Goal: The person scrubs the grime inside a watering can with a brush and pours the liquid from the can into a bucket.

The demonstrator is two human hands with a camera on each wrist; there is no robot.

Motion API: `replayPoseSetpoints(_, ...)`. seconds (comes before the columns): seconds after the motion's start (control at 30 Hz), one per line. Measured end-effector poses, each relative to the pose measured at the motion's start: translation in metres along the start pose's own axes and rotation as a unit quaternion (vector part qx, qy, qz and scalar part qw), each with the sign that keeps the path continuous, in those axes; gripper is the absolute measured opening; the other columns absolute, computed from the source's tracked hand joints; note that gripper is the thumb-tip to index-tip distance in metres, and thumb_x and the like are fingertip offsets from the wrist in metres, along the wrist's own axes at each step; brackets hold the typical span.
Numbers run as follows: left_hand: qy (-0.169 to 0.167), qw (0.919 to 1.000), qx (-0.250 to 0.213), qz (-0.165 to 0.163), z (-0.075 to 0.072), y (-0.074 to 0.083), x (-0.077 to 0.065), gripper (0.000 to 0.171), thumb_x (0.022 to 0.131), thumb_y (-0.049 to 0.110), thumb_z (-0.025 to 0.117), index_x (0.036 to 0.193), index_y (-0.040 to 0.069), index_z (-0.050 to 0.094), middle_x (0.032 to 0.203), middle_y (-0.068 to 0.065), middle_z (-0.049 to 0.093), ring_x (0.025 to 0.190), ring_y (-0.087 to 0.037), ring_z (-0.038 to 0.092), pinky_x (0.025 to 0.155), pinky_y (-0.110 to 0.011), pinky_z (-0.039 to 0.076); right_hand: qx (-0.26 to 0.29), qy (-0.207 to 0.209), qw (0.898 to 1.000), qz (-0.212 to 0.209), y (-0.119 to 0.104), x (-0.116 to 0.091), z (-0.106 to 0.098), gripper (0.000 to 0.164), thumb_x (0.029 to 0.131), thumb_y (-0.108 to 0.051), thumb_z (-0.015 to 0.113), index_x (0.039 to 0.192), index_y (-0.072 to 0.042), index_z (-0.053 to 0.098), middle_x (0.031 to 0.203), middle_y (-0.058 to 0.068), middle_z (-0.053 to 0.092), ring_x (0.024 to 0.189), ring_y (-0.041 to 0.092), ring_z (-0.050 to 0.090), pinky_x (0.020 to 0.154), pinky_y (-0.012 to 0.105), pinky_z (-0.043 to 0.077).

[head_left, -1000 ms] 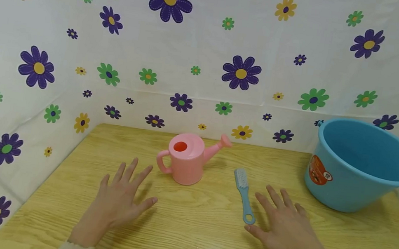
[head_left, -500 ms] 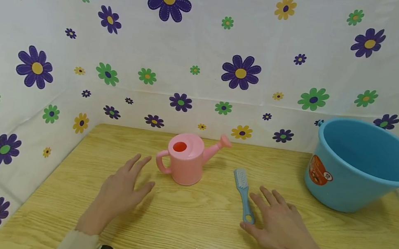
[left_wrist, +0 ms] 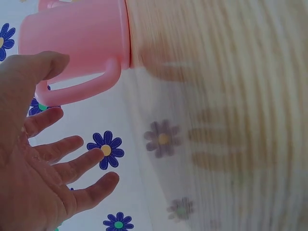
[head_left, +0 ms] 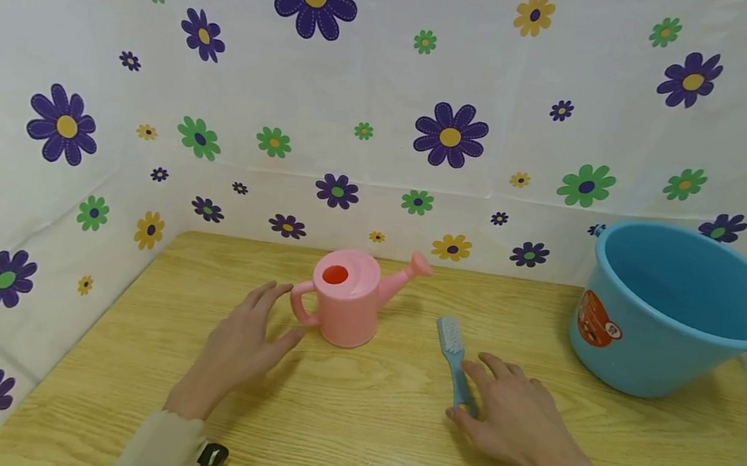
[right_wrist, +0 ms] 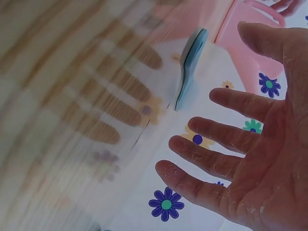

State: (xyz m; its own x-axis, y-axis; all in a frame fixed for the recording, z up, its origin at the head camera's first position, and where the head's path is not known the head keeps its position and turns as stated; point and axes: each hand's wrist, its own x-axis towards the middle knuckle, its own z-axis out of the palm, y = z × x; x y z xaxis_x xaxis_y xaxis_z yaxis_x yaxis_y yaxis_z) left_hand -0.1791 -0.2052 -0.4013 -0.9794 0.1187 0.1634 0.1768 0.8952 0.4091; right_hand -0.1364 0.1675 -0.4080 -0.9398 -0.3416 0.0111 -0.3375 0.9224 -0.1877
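A pink watering can (head_left: pixel 346 307) stands upright near the middle of the table, its handle to the left and its spout to the right. My left hand (head_left: pixel 238 352) is just left of that handle, thumb and fingers spread; in the left wrist view, the fingers (left_wrist: pixel 79 166) hold nothing. A light blue brush (head_left: pixel 452 347) with white bristles lies to the right of the can. Over the brush's handle end hovers my right hand (head_left: pixel 519 414), which covers part of it. The right wrist view shows that palm (right_wrist: pixel 274 163) with spread fingers and a gap to the brush.
A large blue bucket (head_left: pixel 653 353) with a red label stands at the back right. The wooden table (head_left: pixel 321 429) is glossy and mirrors the hands. A white curtain (head_left: pixel 246 77) with printed flowers hangs behind it and along the left side.
My left hand has moved up and right, closer to the watering can's handle. My right hand has shifted left, over the end of the brush. The can, brush and bucket stay in place.
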Motion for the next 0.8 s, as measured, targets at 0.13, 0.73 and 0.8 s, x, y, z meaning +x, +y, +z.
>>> replayPoseSetpoints(0.13, -0.002, 0.9999, -0.015, -0.003, 0.002, 0.002, 0.005, 0.068, 0.095, 0.039, 0.068, 0.15, 0.008, 0.044, 0.159, -0.025, 0.038, 0.141, -0.05, 0.046, 0.103, -0.07, 0.048, -0.002, 0.0, 1.0, 0.002, -0.001, 0.003, 0.0, 0.065, 0.09, -0.051, 0.07, 0.142, -0.013, 0.059, 0.144, 0.019, 0.058, 0.121, 0.044, 0.063, 0.088, 0.063, 0.057)
replayPoseSetpoints(0.73, -0.003, 0.9978, -0.065, -0.01, 0.016, 0.012, 0.015, 0.065, 0.096, 0.043, 0.069, 0.143, 0.003, 0.05, 0.148, -0.019, 0.055, 0.135, -0.04, 0.055, 0.109, -0.062, 0.049, -0.013, 0.04, 0.999, 0.007, -0.003, 0.01, 0.003, 0.051, 0.087, -0.046, 0.077, 0.12, -0.007, 0.071, 0.13, 0.018, 0.067, 0.114, 0.042, 0.065, 0.083, 0.061, 0.058)
replayPoseSetpoints(0.8, 0.001, 0.9975, -0.07, -0.01, 0.017, 0.014, 0.016, 0.062, 0.096, 0.042, 0.069, 0.142, 0.004, 0.052, 0.144, -0.017, 0.058, 0.131, -0.038, 0.058, 0.108, -0.06, 0.05, -0.017, 0.043, 0.999, 0.006, -0.004, 0.01, 0.003, 0.05, 0.087, -0.045, 0.078, 0.117, -0.006, 0.071, 0.13, 0.018, 0.067, 0.114, 0.042, 0.064, 0.083, 0.061, 0.059)
